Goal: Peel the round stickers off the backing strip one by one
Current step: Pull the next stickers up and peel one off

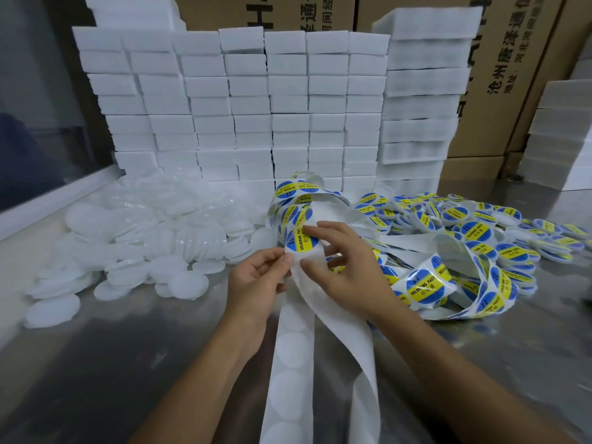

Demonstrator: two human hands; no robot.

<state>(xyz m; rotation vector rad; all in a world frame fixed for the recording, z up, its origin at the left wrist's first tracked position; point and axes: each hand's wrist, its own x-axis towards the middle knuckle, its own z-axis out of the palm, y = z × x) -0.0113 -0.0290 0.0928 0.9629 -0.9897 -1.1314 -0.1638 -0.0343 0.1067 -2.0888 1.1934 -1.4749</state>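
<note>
Stacked white foam blocks and brown printed cartons walled off the back of a shiny steel worktable, where a heap of translucent white plastic lids lay to the left and a pile of lids already labelled blue and yellow lay to the right. At the table's middle, the long white paper backing strip looped up from the near edge, its lower stretch showing only bare round outlines. The left hand pinched the strip's edge between thumb and forefinger, just below the round blue-and-yellow "soldering paste" sticker. The right hand had its forefinger curled onto that sticker's upper rim, its thumb touching the strip beneath; whether an edge had lifted could not be told. The sticker looked thin, limp and tacky, likely to curl or crease, so it seemed best taken by its very rim while the slick, floppy strip was bent away.
</note>
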